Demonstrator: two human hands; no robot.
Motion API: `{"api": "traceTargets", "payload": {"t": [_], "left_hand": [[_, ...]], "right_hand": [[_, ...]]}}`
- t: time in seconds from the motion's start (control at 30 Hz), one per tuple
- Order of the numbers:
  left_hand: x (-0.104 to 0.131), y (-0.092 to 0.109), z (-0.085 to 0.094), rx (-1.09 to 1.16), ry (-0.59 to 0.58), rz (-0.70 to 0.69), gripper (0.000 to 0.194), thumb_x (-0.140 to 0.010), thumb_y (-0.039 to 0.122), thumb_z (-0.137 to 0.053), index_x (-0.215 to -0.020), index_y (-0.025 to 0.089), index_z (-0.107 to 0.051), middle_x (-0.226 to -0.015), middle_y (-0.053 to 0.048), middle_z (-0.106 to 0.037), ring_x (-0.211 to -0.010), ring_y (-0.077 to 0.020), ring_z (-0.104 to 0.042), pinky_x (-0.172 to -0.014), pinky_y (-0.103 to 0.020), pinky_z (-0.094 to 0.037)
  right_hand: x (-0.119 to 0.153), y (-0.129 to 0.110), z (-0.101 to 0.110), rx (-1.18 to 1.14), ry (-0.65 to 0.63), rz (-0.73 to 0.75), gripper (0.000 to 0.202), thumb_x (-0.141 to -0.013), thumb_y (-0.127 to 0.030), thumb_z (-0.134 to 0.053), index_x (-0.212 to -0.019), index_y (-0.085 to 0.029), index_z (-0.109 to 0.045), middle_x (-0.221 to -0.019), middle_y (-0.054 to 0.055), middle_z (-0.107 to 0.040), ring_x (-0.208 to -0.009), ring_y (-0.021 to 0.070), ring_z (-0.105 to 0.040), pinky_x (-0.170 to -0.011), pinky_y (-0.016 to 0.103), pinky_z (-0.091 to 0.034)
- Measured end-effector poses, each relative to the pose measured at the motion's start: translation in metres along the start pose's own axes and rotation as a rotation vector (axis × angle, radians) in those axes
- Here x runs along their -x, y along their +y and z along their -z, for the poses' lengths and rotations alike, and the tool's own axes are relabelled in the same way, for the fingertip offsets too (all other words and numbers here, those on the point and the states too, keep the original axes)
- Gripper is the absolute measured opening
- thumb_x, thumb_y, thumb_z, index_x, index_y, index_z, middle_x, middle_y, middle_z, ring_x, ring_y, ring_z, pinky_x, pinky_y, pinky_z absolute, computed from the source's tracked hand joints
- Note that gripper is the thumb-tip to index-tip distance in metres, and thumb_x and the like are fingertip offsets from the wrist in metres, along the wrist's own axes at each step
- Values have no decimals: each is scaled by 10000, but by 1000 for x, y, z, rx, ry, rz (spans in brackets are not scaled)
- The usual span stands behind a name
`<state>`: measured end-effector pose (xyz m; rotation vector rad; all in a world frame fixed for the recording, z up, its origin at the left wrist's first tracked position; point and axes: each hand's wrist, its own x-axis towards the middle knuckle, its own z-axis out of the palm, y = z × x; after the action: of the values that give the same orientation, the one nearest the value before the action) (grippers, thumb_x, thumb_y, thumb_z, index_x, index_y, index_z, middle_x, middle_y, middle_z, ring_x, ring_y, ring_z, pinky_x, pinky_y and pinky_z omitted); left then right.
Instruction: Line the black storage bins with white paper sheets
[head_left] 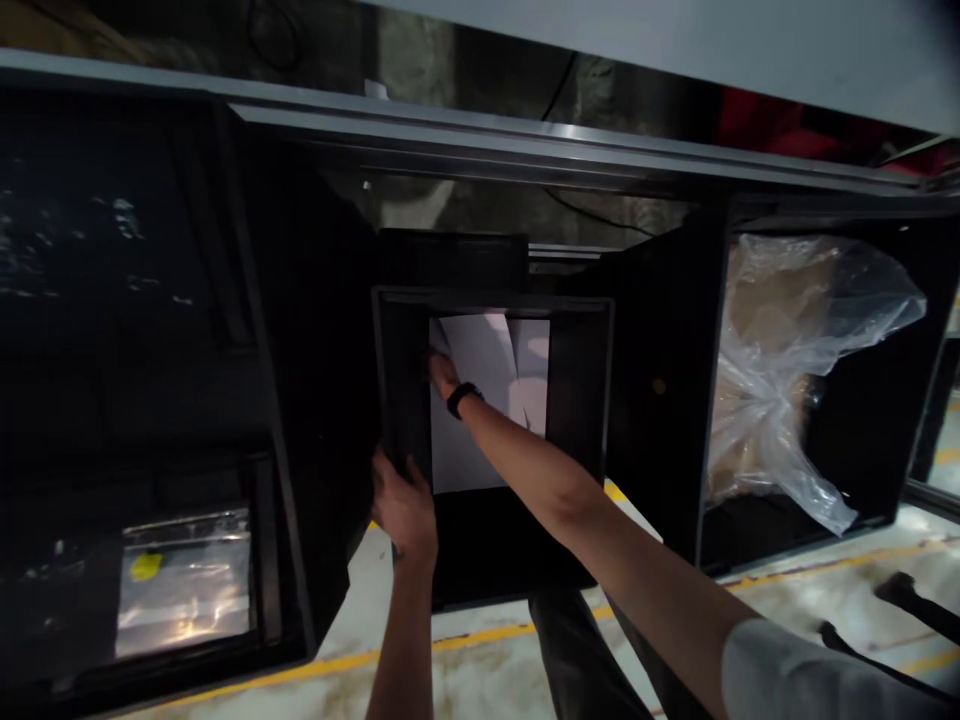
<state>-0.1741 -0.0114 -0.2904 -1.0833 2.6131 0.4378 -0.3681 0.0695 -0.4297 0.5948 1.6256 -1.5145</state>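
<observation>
A black open bin (495, 548) stands in the middle, with white sheets (476, 400) lying inside it. My left hand (406, 505) grips the bin's left wall near the front, thumb over the rim. Reaching into the bin from the right, my right hand (442, 374) is at the left edge of the sheets. A black band circles that wrist. The right fingertips are dark and partly hidden against the bin's inner left side, so what they hold, if anything, does not show.
At the right, a black bin (712, 420) holds a clear plastic bag (780, 380) with brown contents. A large black container (270, 400) at the left has a clear pouch (187, 580) with a yellow spot. Metal rails (570, 150) run behind. Yellow lines cross the floor.
</observation>
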Motion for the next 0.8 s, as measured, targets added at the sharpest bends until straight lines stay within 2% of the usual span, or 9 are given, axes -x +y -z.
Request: {"api": "traceTargets", "payload": {"t": [0.13,0.27,0.33,0.4,0.5,0.57,0.67,0.73,0.8], "left_hand": [[-3,12,4,-87,-51,131,628,-1107,357,-516,-1664,77,-445,-1256,-289,-782,-1083,-468,-793,-946,-584,-632],[17,29,11,-64,-148,225,501,-1131,303,-449,-1582,98,-529,-1073,-221,-810,-954,-406,-813,-875,-509,-644],[35,39,14,25,-185,211,460,-1134,243,-398,-1533,80,-559,-1117,-227,-810,-982,-395,-818,-876,-492,-651],[57,50,14,161,-167,168,451,-1108,179,-406,-1514,64,-564,-1204,-242,-800,-1068,-387,-814,-924,-485,-658],[95,66,14,438,-42,78,549,-1009,113,-531,-1556,70,-527,-1434,-263,-728,-1330,-388,-735,-1126,-495,-610],[115,70,15,636,15,50,619,-967,106,-566,-1583,82,-505,-1560,-252,-657,-1456,-382,-655,-1221,-498,-556],[127,46,8,931,-106,105,495,-1024,162,-504,-1508,145,-610,-1419,-174,-759,-1299,-330,-749,-1145,-477,-603],[124,6,-11,1086,-209,202,422,-1028,144,-475,-1374,173,-716,-1273,-120,-817,-1186,-287,-782,-1119,-453,-608],[119,-46,-43,1162,-222,440,435,-949,51,-487,-1273,150,-759,-1256,-114,-820,-1216,-265,-760,-1173,-442,-568]], "right_hand": [[16,-31,18,67,-173,-121,514,-1083,-489,-575,-1491,-182,-634,-1351,120,-752,-1241,252,-690,-1151,488,-572],[101,-42,28,2,-416,-86,727,-1099,-682,-488,-1713,-305,-389,-1627,102,-592,-1376,257,-659,-1102,436,-619],[145,-37,22,100,-408,-47,965,-980,-750,-687,-1756,-331,-295,-1708,120,-503,-1461,290,-604,-1103,444,-621],[178,-27,13,285,-289,16,1017,-881,-666,-841,-1715,-309,-380,-1649,135,-564,-1459,314,-598,-1091,450,-623],[203,-9,3,499,-137,140,520,-910,-517,-772,-1344,-237,-706,-1285,98,-776,-1262,311,-697,-1018,420,-630],[210,-2,6,610,-99,188,257,-906,-438,-710,-1027,-214,-744,-1036,70,-802,-1050,289,-740,-909,380,-628],[217,2,18,674,-69,168,213,-852,-410,-729,-905,-204,-715,-943,58,-796,-919,264,-737,-807,350,-602],[222,1,24,664,-14,131,279,-806,-407,-784,-983,-197,-736,-1044,69,-810,-983,268,-743,-827,349,-604],[226,-1,27,659,36,99,341,-769,-388,-823,-1036,-196,-734,-1151,82,-802,-1049,279,-743,-842,362,-616]]}}
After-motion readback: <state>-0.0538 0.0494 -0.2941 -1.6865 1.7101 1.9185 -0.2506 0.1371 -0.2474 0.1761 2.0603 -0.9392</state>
